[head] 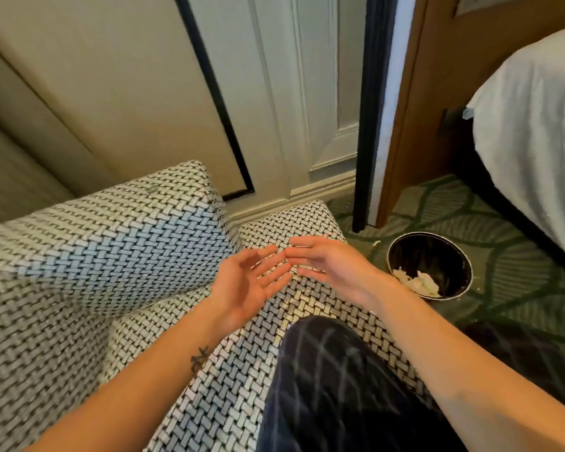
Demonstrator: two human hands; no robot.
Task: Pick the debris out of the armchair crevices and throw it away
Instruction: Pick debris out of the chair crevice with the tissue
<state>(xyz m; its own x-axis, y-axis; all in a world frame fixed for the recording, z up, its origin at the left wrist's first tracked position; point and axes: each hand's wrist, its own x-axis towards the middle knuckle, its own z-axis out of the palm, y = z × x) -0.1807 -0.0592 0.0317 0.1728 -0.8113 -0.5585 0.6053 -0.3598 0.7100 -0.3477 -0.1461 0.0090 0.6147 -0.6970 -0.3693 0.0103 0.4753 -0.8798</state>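
The armchair [95, 243] is covered in a black-and-white woven fabric, its backrest at the left and its seat cushion running toward the right. Both hands hover over the seat's far end, blurred. My left hand [245, 282] faces palm up with fingers spread and nothing in it. My right hand [327, 265] is just right of it, fingers stretched toward the left hand, their fingertips nearly meeting; it holds nothing. A round black bin [402, 252] stands on the carpet right of the chair, with pale crumpled debris [418, 282] at its bottom. A few pale crumbs [376, 243] lie on the carpet by the bin.
My knee in dark checked trousers [333, 380] rests on the seat cushion. A bed with a white cover [535, 132] stands at the right. Behind the chair are a cream panelled wall [291, 93] and a wooden panel [415, 109]. The carpet [519, 256] is green with a leaf pattern.
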